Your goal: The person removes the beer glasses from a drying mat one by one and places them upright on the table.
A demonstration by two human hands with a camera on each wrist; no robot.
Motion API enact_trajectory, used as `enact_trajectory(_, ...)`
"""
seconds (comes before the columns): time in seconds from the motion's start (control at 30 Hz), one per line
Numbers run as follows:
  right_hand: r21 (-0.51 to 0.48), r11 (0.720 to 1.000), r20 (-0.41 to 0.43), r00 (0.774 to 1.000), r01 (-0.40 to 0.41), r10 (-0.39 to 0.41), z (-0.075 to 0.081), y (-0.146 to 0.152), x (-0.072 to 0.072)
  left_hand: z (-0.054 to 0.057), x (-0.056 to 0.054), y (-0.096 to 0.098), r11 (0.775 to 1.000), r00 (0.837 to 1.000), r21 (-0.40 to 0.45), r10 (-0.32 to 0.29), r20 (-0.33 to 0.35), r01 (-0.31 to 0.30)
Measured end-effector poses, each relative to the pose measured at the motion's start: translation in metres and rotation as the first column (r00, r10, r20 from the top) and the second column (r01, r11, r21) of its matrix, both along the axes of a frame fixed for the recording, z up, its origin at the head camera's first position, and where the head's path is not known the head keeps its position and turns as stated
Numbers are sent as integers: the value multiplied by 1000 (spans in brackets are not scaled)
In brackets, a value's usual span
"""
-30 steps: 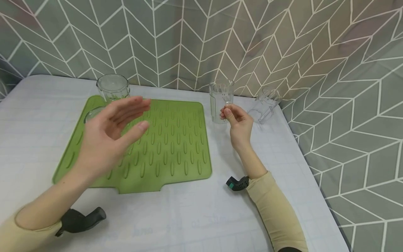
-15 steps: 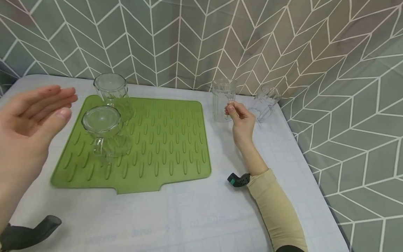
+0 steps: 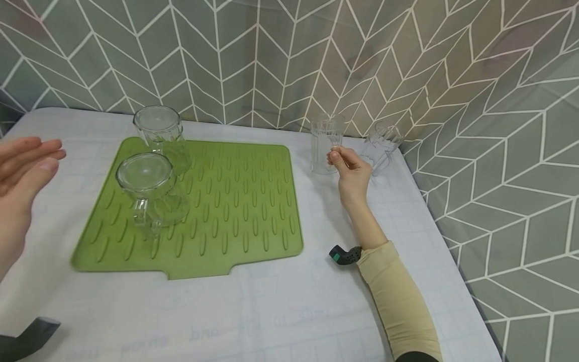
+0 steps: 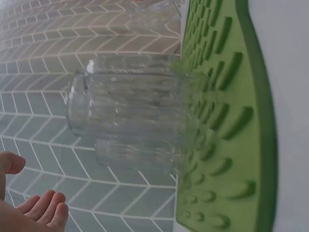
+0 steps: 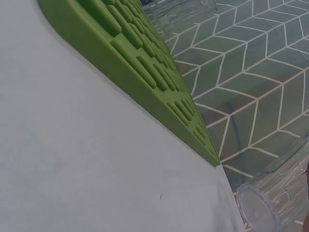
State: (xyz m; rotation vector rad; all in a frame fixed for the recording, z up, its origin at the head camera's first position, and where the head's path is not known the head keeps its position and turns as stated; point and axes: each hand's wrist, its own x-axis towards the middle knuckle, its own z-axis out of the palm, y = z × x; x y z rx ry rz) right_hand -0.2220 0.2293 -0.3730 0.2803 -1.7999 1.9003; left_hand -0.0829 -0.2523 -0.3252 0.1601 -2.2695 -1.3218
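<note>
My right hand (image 3: 353, 173) pinches the handle of a clear glass mug (image 3: 319, 151) to the right of the green mat. This mug is upright, and its base shows at the lower right of the right wrist view as a glass disc (image 5: 256, 210). Out at the left edge, my left hand (image 3: 18, 176) holds nothing, its fingers extended. Two more clear glass mugs stand on the mat's left part, seemingly mouth down: a nearer mug (image 3: 147, 173) with its handle toward me, and a farther mug (image 3: 157, 120) behind it.
The green ribbed mat (image 3: 244, 201) lies on a white-covered table (image 3: 253, 311). Behind the right hand, another clear mug (image 3: 383, 146) stands near the back right corner. A patterned curtain (image 3: 235, 60) borders the table at the back and right.
My left hand has moved left, from over the mat to the frame's edge, uncovering the nearer mug. My right hand and the mug it holds have shifted slightly right.
</note>
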Motion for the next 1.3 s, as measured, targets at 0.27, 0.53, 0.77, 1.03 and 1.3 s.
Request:
enact_trajectory(0.27,-83,997,36,999,1,2,-3,10,-7,-28,-7,-27,999,994,15,31,106,-32)
enact_trajectory(0.53,-163,986,41,999,19,-13,-6,20,-13,-46,-13,-40,995,973,98,0,230,-23)
enact_trajectory(0.77,-248,969,10,1000,-21,25,-10,28,-19,-51,-12,-36,997,933,83,-37,359,8)
enact_trajectory(1.03,-328,944,29,999,-29,41,-15,34,-24,-68,-17,-46,997,915,21,-78,397,76)
enact_trajectory(1.3,-320,947,39,998,-36,51,-20,36,-23,-73,-18,-48,995,910,-31,-74,409,95)
